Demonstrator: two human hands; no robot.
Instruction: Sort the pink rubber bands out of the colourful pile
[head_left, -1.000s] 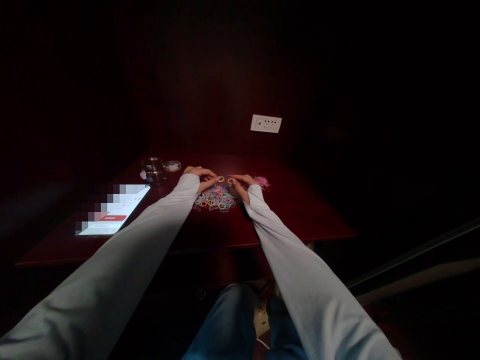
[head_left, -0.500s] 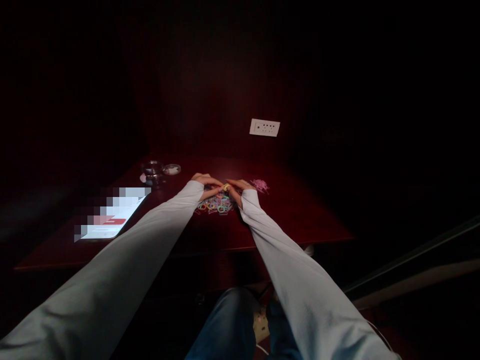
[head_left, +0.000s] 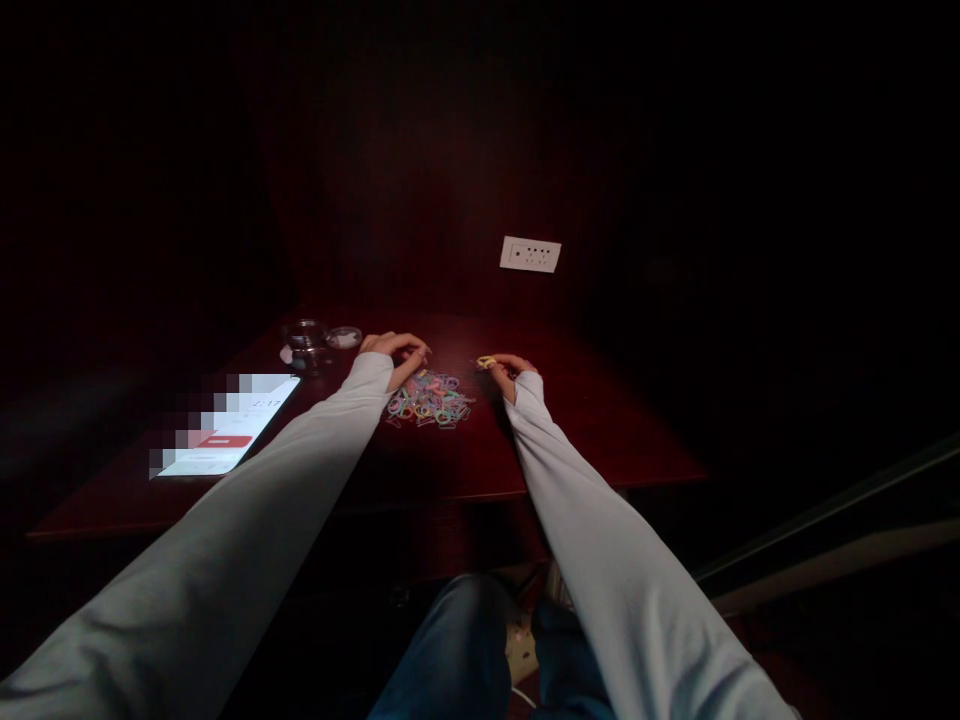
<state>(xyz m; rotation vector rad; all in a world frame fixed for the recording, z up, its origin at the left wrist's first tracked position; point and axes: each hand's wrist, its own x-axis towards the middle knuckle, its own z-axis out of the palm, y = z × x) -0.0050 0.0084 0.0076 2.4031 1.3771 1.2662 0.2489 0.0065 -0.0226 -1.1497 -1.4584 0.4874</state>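
A loose pile of small multicoloured bands (head_left: 435, 400) lies on the dark red table (head_left: 600, 430). At the pile's upper left edge is my left hand (head_left: 397, 350), its fingers bent and thumb near the fingertips; whether anything is between them is too small to tell. Right of the pile, my right hand (head_left: 510, 367) pinches a few yellow bands (head_left: 486, 362) between thumb and fingers. The pink bands seen earlier at the right are hidden behind my right hand.
A phone with a lit screen (head_left: 232, 430) lies at the table's left. Behind it stand a clear round jar (head_left: 306, 345) and a clear lid (head_left: 345, 338) with something pale in it. A white socket plate (head_left: 530, 254) is on the back wall.
My hands have moved apart from above the pile, the left one leftward and the right one rightward with the yellow bands. More of the pile now shows.
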